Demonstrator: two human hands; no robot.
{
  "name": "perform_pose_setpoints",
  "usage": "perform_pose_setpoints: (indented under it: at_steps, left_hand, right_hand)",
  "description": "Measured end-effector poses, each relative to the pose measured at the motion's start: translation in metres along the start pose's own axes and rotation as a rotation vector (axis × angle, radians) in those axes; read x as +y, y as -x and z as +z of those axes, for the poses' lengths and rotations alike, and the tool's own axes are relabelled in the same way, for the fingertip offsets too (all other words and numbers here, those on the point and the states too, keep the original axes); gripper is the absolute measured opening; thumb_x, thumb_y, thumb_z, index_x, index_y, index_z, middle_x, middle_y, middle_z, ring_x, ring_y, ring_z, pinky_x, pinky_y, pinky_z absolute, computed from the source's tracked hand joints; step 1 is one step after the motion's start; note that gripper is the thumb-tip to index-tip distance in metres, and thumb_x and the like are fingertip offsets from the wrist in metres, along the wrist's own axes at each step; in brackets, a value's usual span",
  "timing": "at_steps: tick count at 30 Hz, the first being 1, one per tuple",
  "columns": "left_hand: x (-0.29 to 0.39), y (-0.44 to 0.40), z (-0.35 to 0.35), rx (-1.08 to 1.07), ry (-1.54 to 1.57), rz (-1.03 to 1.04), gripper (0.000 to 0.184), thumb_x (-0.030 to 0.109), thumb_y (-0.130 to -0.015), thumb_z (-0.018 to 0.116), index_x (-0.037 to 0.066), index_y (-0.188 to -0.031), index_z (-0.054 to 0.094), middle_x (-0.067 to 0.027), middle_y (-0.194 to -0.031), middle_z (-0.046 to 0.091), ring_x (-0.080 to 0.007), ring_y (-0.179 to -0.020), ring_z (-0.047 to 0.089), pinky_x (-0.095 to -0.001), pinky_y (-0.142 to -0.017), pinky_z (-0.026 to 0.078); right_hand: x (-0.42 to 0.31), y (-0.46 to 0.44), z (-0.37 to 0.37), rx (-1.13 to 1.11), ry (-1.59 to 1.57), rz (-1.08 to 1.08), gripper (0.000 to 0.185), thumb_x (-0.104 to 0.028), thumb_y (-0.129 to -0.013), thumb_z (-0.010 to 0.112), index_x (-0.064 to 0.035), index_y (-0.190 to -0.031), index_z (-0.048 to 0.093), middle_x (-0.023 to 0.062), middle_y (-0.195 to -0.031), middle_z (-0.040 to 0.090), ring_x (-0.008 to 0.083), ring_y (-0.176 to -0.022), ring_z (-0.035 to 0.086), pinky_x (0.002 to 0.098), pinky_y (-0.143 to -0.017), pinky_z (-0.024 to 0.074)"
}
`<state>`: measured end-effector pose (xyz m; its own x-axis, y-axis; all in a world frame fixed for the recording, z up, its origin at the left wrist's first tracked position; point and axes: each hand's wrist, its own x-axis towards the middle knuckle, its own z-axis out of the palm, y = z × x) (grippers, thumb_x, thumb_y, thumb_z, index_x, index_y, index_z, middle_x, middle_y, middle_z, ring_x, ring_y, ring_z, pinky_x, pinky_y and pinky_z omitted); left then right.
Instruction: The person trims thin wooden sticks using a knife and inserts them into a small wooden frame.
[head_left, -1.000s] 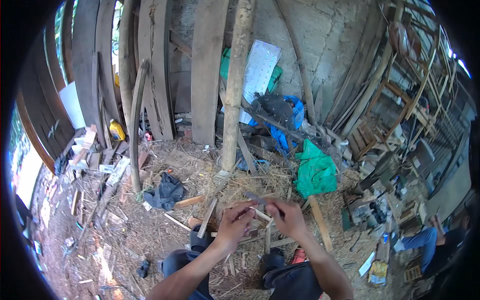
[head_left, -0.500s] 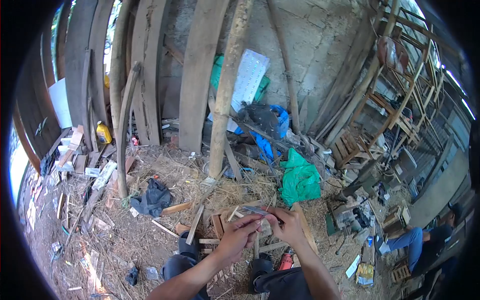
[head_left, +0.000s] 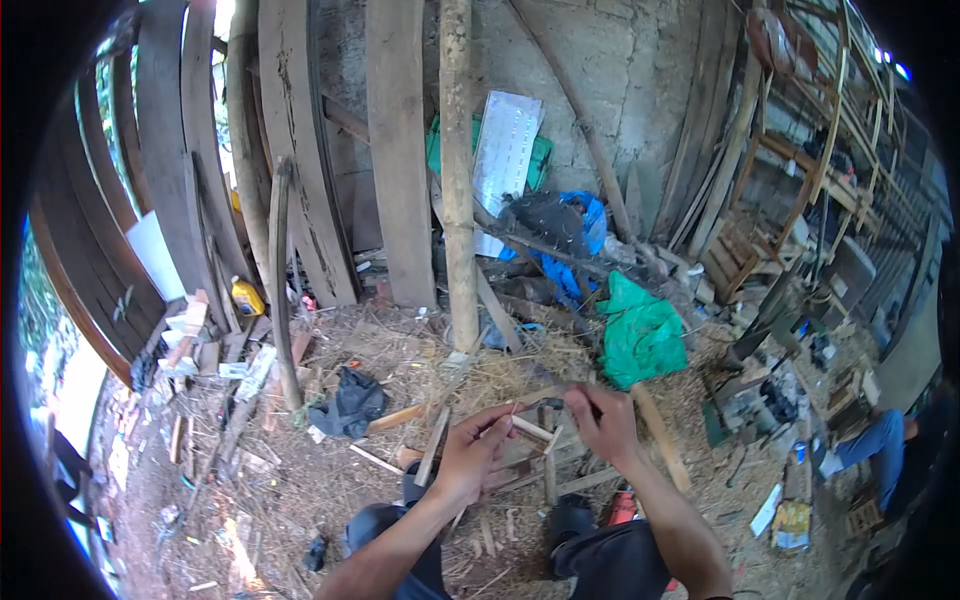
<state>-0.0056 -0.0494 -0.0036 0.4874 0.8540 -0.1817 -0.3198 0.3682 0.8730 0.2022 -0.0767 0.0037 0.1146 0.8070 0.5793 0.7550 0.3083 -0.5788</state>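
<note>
Near the lower middle of the head view, my left hand [head_left: 474, 458] has its thumb and forefinger pinched on a small thin item too tiny to identify. Just to its right, my right hand [head_left: 604, 424] is closed around a slim tool with a dark part [head_left: 552, 403] and a thin end pointing toward the left fingers. A small gap separates the two hands. Under them, pale wooden slats [head_left: 549, 474] form a frame-like shape on the straw-strewn ground.
A green plastic bag [head_left: 643, 330] lies right of a wooden pole [head_left: 459, 190]. A black bag [head_left: 350, 402] and yellow bottle [head_left: 247, 297] are left. A red object [head_left: 622, 507] sits by my leg. Another person's jeans-clad leg [head_left: 874, 452] shows at right.
My hands have moved apart from their close contact half a second ago, and the tool has shifted right with my right hand. The whole view has also shifted.
</note>
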Motion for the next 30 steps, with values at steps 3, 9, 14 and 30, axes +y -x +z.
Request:
perform_pose_setpoints:
  at_steps: [3,9,14,30]
  left_hand:
    - [-0.010,-0.004,0.003,-0.001,-0.025,0.005,0.019,0.011,-0.096,0.053,0.001,-0.110,0.061,0.0016,-0.077,0.052,-0.0022,-0.049,0.035,-0.0205,-0.044,0.027]
    - [-0.010,-0.002,0.013,0.029,-0.231,0.141,0.020,0.017,-0.096,0.056,0.002,-0.107,0.063,0.0011,-0.072,0.055,-0.0007,-0.047,0.035,-0.0190,-0.040,0.025]
    - [-0.008,0.009,0.018,0.015,-0.321,0.142,0.023,0.016,-0.096,0.055,0.003,-0.114,0.062,-0.0001,-0.076,0.054,-0.0010,-0.047,0.034,-0.0187,-0.040,0.024]
    - [0.007,0.012,0.013,-0.045,-0.013,-0.018,0.030,0.013,-0.097,0.050,0.007,-0.127,0.054,-0.0013,-0.083,0.052,-0.0025,-0.052,0.033,-0.0185,-0.043,0.023]
  right_hand:
    - [-0.014,0.000,0.007,-0.046,-0.014,-0.215,0.018,-0.025,-0.086,0.064,-0.0078,-0.090,0.069,0.0109,-0.069,0.065,0.0256,-0.055,0.062,0.0337,-0.049,0.0461]
    - [-0.001,0.000,0.008,-0.071,0.117,-0.220,0.030,-0.037,-0.088,0.061,-0.0084,-0.081,0.068,0.0097,-0.061,0.063,0.0293,-0.054,0.062,0.0375,-0.050,0.0483]
    - [0.033,-0.009,-0.014,-0.033,0.154,0.173,0.037,-0.040,-0.091,0.056,-0.0057,-0.081,0.067,0.0127,-0.061,0.062,0.0313,-0.057,0.063,0.0384,-0.051,0.0479]
    - [0.015,-0.014,-0.007,0.019,0.108,0.044,0.025,-0.032,-0.087,0.062,-0.0074,-0.083,0.067,0.0099,-0.056,0.058,0.0275,-0.047,0.058,0.0373,-0.045,0.0440]
